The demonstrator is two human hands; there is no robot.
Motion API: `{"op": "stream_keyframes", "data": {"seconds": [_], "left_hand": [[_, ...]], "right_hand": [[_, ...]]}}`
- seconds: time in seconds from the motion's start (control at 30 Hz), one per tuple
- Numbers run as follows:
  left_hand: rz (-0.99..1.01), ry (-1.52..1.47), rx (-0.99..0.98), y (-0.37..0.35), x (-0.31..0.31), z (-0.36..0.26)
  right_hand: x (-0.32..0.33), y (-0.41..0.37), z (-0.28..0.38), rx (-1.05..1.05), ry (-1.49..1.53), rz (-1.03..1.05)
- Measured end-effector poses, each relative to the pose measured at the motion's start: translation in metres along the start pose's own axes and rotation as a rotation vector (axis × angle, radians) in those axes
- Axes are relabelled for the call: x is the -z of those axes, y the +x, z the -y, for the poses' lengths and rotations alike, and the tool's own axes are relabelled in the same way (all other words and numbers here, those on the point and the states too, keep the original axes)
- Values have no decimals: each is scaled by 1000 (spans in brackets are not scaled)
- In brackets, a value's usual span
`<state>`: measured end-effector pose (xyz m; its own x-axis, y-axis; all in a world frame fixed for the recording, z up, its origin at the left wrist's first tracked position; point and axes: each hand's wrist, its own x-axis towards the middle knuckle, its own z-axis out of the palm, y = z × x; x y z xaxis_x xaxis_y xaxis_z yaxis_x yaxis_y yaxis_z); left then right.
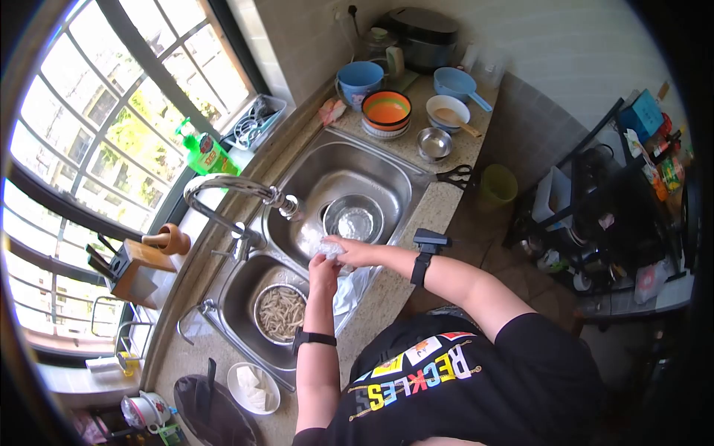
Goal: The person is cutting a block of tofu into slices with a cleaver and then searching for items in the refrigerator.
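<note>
My two hands meet over the front of the large sink basin. My left hand (323,270) and my right hand (352,252) are both closed on a small crumpled whitish thing (332,247) that looks like wet plastic or cloth; I cannot tell which. Right beyond them a round metal bowl (354,217) rests in the large basin (312,167). A pale crumpled plastic bag (352,291) lies on the sink's front edge, partly behind my left hand. In the smaller basin sits a metal bowl of pale brown strips (281,314), left of my left wrist.
An arched faucet (223,182) reaches over the large basin. Bowls (386,110), a blue pan (457,84) and scissors (455,176) sit on the right counter. A knife block (137,273), a green soap bottle (207,152) and a bowl of white chunks (253,388) stand around the left side.
</note>
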<state>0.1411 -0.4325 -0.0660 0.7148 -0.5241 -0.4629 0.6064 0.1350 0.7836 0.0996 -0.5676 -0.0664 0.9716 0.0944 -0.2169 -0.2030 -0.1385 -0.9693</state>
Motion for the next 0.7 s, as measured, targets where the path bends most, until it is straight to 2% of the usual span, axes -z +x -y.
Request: {"op": "stream_keyframes", "data": {"seconds": [0.03,0.1,0.13,0.17,0.23,0.3,0.33,0.43,0.5,0.7], "left_hand": [[81,94,-2,3,7,2],[5,69,-3,-4,1,5],[-71,196,27,-11,-3,1],[17,238,39,-12,0,0],[23,34,108,-22,-9,-2],[75,-95,121,-28,-16,-6],[57,-127,141,-29,-20,-8],[-8,-97,150,-24,-20,-4],[20,-41,96,-12,-9,4],[-2,-15,120,-17,-8,6]], "right_hand": [[3,-21,48,-192,54,51],[2,-15,31,-197,10,-28],[3,-14,26,-192,-60,-96],[6,-11,19,-183,-134,-170],[9,-1,-3,-195,-231,-227],[6,7,-26,55,-660,-385],[3,5,-17,-68,-609,-356],[-7,-4,12,-129,-708,-305],[-9,-6,21,-135,-768,-273],[-8,-9,17,-137,-858,-192]]}}
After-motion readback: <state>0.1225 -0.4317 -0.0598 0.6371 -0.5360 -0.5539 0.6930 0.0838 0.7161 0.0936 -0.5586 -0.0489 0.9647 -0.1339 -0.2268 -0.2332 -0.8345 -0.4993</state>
